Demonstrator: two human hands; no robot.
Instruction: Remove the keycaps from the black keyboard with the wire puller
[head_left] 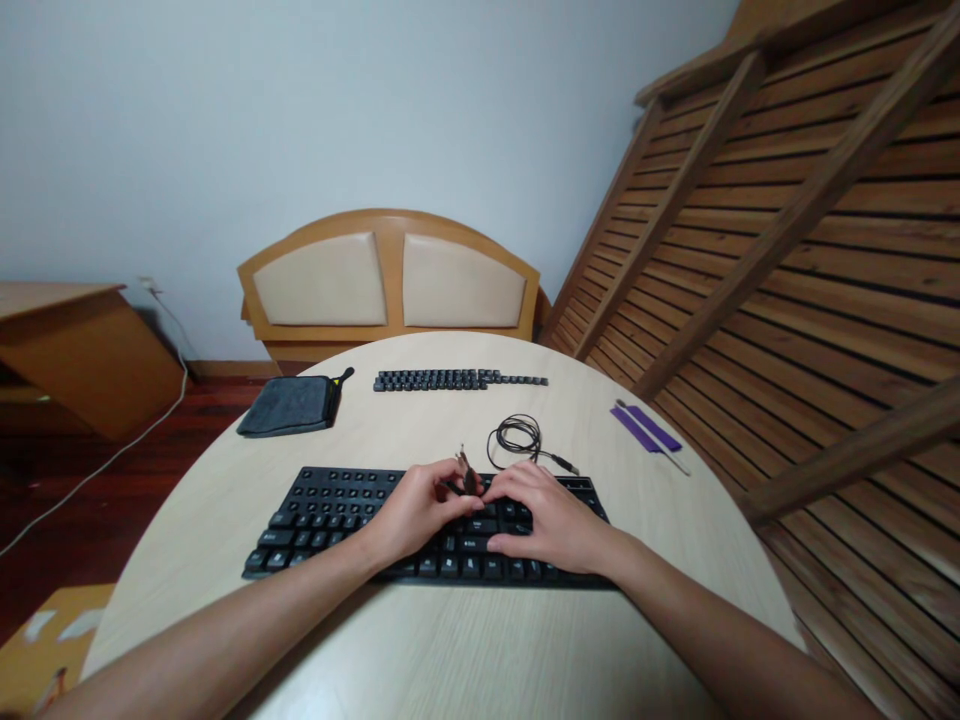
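Note:
My left hand [420, 505] is closed in a pinch around a keycap puller [468, 473], a small dark tool with thin metal prongs pointing upward. My right hand [551, 515] rests over the black keyboard [330, 505], its index fingertip close beside the puller and its thumb apart, lower down on the keys. Whether those right fingertips touch a keycap is hidden. Bare switch posts show in the keyboard's upper left rows, while keycaps still sit on the lower rows. Part of the keyboard's middle and right lies beneath both hands.
Loose keycaps [431, 380] stand in rows at the table's far side. A coiled USB cable [517, 436] lies behind the keyboard. A grey cloth pouch [285, 405] is at left; purple strips [645, 428] and a thin metal rod [676, 462] are at right on the round table [480, 650].

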